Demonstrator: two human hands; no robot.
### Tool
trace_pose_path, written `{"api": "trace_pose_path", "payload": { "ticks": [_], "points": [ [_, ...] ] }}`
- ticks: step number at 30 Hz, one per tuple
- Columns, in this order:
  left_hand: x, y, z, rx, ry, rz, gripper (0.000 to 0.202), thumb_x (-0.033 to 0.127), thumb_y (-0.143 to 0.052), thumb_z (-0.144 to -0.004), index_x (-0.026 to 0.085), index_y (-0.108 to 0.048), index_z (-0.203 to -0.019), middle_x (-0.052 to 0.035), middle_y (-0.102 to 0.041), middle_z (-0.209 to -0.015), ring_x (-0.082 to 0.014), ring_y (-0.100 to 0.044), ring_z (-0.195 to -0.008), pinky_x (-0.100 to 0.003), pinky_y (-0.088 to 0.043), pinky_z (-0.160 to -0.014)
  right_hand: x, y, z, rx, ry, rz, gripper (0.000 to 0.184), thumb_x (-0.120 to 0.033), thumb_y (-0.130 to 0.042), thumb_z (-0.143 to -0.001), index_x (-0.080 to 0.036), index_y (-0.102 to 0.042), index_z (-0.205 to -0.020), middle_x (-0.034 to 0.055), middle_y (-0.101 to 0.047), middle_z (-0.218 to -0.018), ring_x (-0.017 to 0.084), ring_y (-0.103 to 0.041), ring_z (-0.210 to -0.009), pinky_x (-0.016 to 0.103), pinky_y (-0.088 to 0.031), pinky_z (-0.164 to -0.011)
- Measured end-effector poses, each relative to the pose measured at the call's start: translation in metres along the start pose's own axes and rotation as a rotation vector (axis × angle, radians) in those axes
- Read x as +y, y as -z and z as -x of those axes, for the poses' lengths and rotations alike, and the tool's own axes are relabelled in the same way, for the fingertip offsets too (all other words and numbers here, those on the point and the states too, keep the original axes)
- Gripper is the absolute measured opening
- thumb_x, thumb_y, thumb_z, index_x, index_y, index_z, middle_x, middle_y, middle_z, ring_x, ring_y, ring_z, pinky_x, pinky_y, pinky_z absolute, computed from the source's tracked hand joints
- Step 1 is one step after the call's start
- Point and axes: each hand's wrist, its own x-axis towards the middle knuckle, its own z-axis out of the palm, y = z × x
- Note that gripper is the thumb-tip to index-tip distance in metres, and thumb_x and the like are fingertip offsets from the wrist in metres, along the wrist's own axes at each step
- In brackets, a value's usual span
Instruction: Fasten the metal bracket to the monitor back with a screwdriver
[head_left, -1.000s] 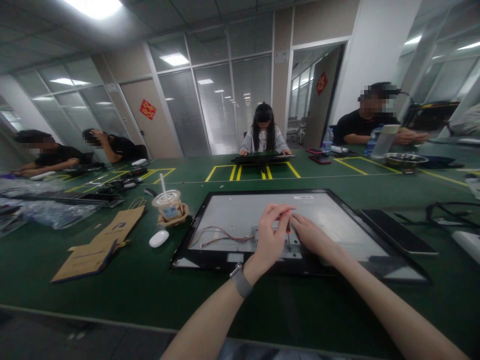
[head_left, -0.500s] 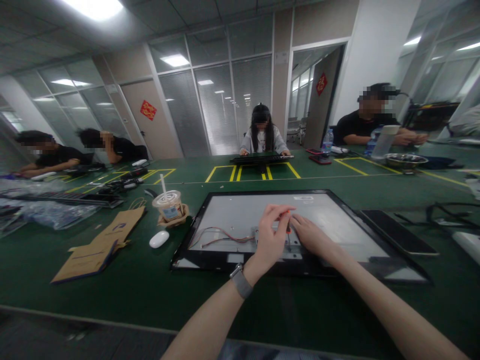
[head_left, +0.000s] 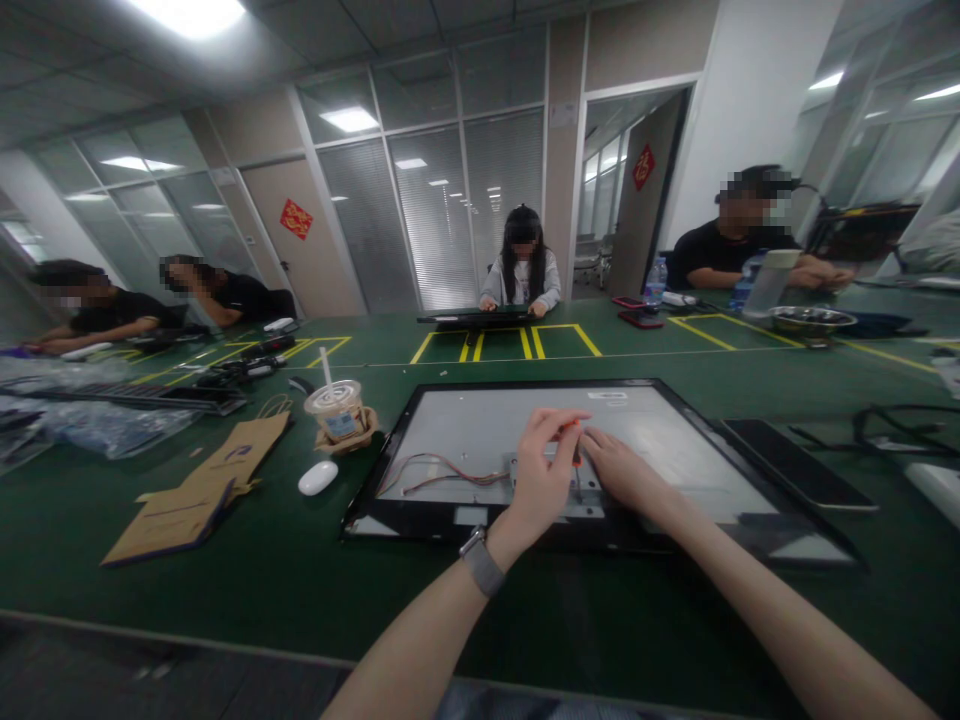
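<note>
A large flat display panel (head_left: 450,410) with a pale back and black frame lies on the green table in front of me. My left hand (head_left: 546,460), with a watch on its wrist, is closed around the top of a screwdriver (head_left: 577,460) with an orange and black handle. The screwdriver stands upright, its shaft pointing down at a metal bracket (head_left: 592,508) at the panel's near edge. My right hand (head_left: 619,468) rests low beside it, fingers stretched toward the handle; its fingertips are partly hidden. Thin coloured wires (head_left: 442,470) run left from the bracket.
To the left are a white mouse (head_left: 318,478), an iced drink cup (head_left: 335,410) in a cardboard holder, and a brown paper bag (head_left: 202,490). A dark flat slab (head_left: 795,462) and black cables (head_left: 885,425) lie right. A co-worker (head_left: 523,260) sits opposite; others sit farther off.
My hands and the screwdriver look the same. Across the table, the co-worker's dark panel has shifted left, and that person's hands with it.
</note>
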Motion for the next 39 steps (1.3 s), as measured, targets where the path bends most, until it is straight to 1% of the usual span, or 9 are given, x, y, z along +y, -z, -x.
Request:
{"api": "trace_pose_path", "payload": {
  "ticks": [4,7,15,18,21,25,28,34,39],
  "points": [
    [0.0008,-0.0002,-0.0007,0.004,-0.001,-0.012,0.023,0.028,-0.052,-0.100,0.020,-0.073,-0.105,-0.0061,-0.062,-0.098,-0.0152,-0.058,-0.083,-0.029,-0.052,-0.079,0.0014,-0.0014,-0.0001,0.017,0.000,-0.028,0.054,-0.001,-0.039,-0.085,-0.017,-0.056,-0.135,0.0177,-0.060,-0.137,0.025,-0.056,-0.127,0.041,-0.043,-0.105],
    [0.0006,0.0000,-0.0009,0.002,0.007,-0.002,0.023,0.029,-0.052,-0.100,0.020,-0.073,-0.106,-0.0059,-0.061,-0.098,-0.0138,-0.057,-0.080,-0.027,-0.051,-0.074,0.0014,-0.0024,-0.0001,0.024,-0.003,-0.030,0.054,0.000,-0.038,-0.085,-0.015,-0.056,-0.134,0.0197,-0.058,-0.139,0.026,-0.055,-0.129,0.042,-0.044,-0.105],
    [-0.0001,-0.0004,-0.0003,0.001,0.003,0.030,0.022,0.027,-0.053,-0.099,0.019,-0.072,-0.106,-0.0051,-0.059,-0.096,-0.0127,-0.057,-0.077,-0.025,-0.050,-0.071,-0.0017,0.0000,0.0002,0.021,0.002,-0.009,0.051,0.001,-0.035,-0.087,-0.011,-0.058,-0.131,0.0222,-0.059,-0.136,0.027,-0.057,-0.127,0.042,-0.046,-0.104],
    [0.0002,-0.0002,-0.0007,-0.002,0.006,0.034,0.023,0.029,-0.053,-0.099,0.019,-0.072,-0.105,-0.0053,-0.058,-0.096,-0.0129,-0.056,-0.076,-0.025,-0.051,-0.069,-0.0021,0.0012,0.0001,0.016,-0.002,-0.010,0.050,0.000,-0.036,-0.088,-0.012,-0.058,-0.131,0.0213,-0.060,-0.136,0.027,-0.057,-0.127,0.043,-0.046,-0.103],
    [0.0004,0.0002,-0.0009,-0.001,0.005,0.022,0.023,0.029,-0.052,-0.100,0.019,-0.072,-0.106,-0.0054,-0.059,-0.096,-0.0135,-0.057,-0.078,-0.026,-0.051,-0.071,-0.0023,0.0021,0.0003,0.025,0.001,-0.022,0.051,-0.001,-0.036,-0.087,-0.014,-0.058,-0.132,0.0202,-0.060,-0.136,0.027,-0.057,-0.126,0.043,-0.046,-0.103],
    [-0.0002,0.0002,-0.0003,0.001,-0.001,0.020,0.023,0.027,-0.052,-0.100,0.019,-0.072,-0.106,-0.0055,-0.059,-0.098,-0.0137,-0.058,-0.082,-0.026,-0.051,-0.075,-0.0034,0.0036,0.0011,0.010,-0.002,-0.004,0.052,0.000,-0.035,-0.087,-0.011,-0.057,-0.132,0.0216,-0.059,-0.136,0.026,-0.057,-0.127,0.041,-0.045,-0.105],
    [-0.0009,0.0000,0.0002,0.004,0.006,0.019,0.023,0.027,-0.052,-0.100,0.019,-0.072,-0.106,-0.0055,-0.059,-0.098,-0.0136,-0.058,-0.081,-0.026,-0.051,-0.075,-0.0045,0.0046,0.0009,-0.010,-0.010,0.024,0.053,0.000,-0.034,-0.087,-0.011,-0.056,-0.134,0.0209,-0.059,-0.137,0.026,-0.056,-0.129,0.040,-0.045,-0.105],
    [-0.0008,0.0000,-0.0001,0.003,0.012,0.004,0.023,0.029,-0.053,-0.100,0.020,-0.072,-0.106,-0.0058,-0.060,-0.098,-0.0145,-0.058,-0.083,-0.026,-0.052,-0.074,-0.0037,0.0040,0.0001,-0.013,-0.004,0.006,0.053,0.000,-0.034,-0.087,-0.009,-0.055,-0.136,0.0236,-0.057,-0.140,0.028,-0.055,-0.130,0.043,-0.044,-0.106],
    [-0.0003,0.0000,-0.0005,-0.003,0.015,0.020,0.022,0.027,-0.052,-0.099,0.019,-0.072,-0.107,-0.0055,-0.059,-0.098,-0.0133,-0.057,-0.080,-0.025,-0.051,-0.072,-0.0003,-0.0009,0.0000,0.014,0.001,-0.020,0.055,-0.001,-0.035,-0.086,-0.013,-0.056,-0.135,0.0205,-0.058,-0.139,0.027,-0.055,-0.129,0.043,-0.045,-0.105]
  ]
}}
